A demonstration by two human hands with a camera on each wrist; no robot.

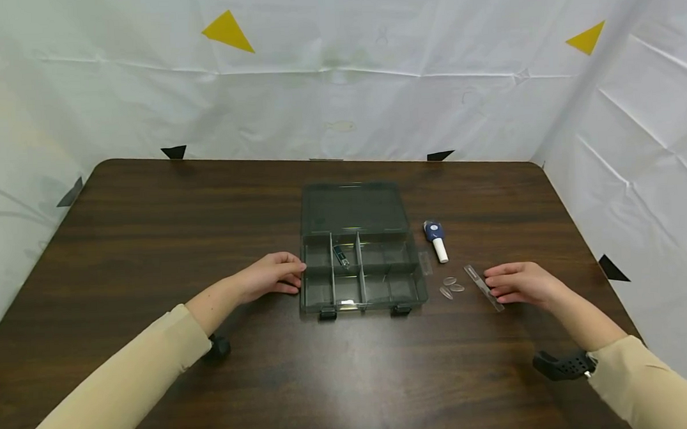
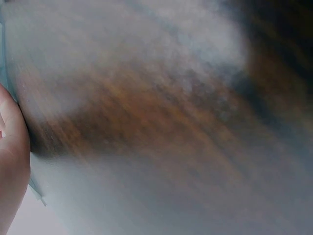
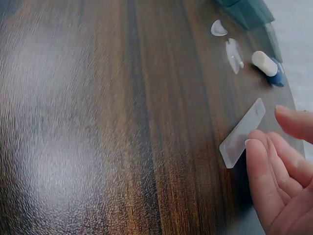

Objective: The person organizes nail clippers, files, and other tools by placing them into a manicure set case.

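The left hand [image 1: 271,276] rests with curled fingers against the left wall of the open smoky-grey plastic compartment box [image 1: 362,274] at the middle of the dark wooden table [image 1: 149,248]. The right hand [image 1: 519,283], fingers relaxed and grasping nothing, touches a clear flat plastic strip [image 3: 243,132] nearer the table's right edge, beside small clear pads [image 1: 450,286] and a blue-and-white tube [image 1: 435,239].

Both forearms reach forward in tan sleeves. The left hand [image 1: 274,274] lies with fingers loosely curled. The right hand [image 1: 519,283] lies with fingers nearly straight.
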